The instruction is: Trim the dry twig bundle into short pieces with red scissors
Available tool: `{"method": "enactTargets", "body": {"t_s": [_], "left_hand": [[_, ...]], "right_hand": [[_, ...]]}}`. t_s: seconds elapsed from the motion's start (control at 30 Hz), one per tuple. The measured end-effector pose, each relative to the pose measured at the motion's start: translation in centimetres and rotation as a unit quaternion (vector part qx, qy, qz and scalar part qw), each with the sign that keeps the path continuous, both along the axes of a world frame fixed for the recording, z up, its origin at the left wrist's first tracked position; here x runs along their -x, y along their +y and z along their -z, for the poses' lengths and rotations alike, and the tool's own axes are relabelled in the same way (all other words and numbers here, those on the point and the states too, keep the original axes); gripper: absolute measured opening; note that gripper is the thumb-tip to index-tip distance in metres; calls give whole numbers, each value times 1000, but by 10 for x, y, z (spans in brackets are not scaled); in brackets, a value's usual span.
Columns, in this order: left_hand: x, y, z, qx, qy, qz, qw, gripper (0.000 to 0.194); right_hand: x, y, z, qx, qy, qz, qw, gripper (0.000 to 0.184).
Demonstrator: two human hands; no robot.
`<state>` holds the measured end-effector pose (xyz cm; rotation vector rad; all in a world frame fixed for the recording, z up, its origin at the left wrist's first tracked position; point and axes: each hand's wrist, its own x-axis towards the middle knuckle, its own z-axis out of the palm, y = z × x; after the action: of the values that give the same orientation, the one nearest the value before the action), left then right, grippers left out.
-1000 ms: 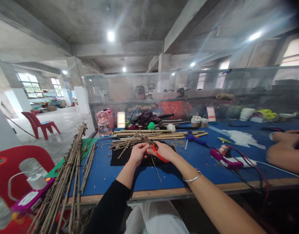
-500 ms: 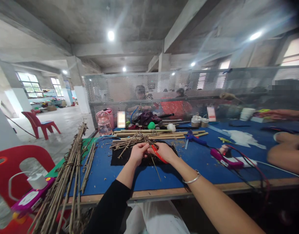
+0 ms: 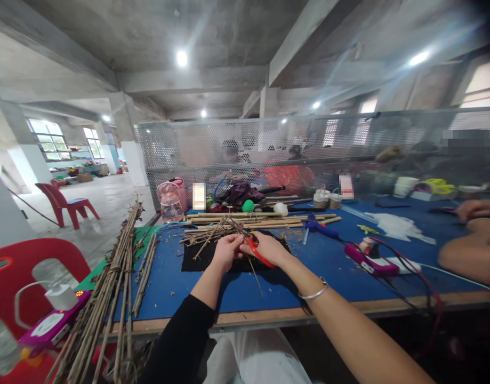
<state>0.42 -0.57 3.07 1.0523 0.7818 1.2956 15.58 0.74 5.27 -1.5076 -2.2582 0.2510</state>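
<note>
Scissors in R hand, bright pnl blurred

Concrete ceiling, lamps lit; pale, glossy floor; two red chairs (left); a perforated metal partition.

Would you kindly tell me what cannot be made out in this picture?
Head view, scissors: handles partly covered by the right hand.
Head view, thin stick: upper end lost between left hand and right hand.
Head view, co-worker's arm: cut off by the right edge.
Head view, bundle of sticks: some lower ends cut off by the bottom edge.
</note>
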Motion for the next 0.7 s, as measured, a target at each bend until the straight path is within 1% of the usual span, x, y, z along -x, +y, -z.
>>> {"method": "enactTargets", "body": {"t_s": [0.17, 0.27, 0.37, 0.47, 0.57, 0.7], "left_hand": [[-1, -1, 0, 13, 0, -14, 1000, 36], [-2, -1, 1, 39, 14, -21, 999, 38], [-1, 0, 2, 54, 40, -57, 996, 39], [0, 2, 3, 61, 56, -93, 992, 39], [0, 2, 4, 55, 64, -89, 992, 39], [-2, 1, 5, 50, 82, -73, 993, 37]], "right_hand": [[1, -3, -7, -1, -18, 17, 1000, 52], [4, -3, -5, -5, -15, 36, 999, 52], [9, 1, 0, 10, -7, 34, 999, 51], [14, 5, 5, 25, 6, 15, 1000, 50], [13, 8, 9, 26, 10, 6, 1000, 50], [7, 6, 11, 27, 1, 14, 1000, 52]]}}
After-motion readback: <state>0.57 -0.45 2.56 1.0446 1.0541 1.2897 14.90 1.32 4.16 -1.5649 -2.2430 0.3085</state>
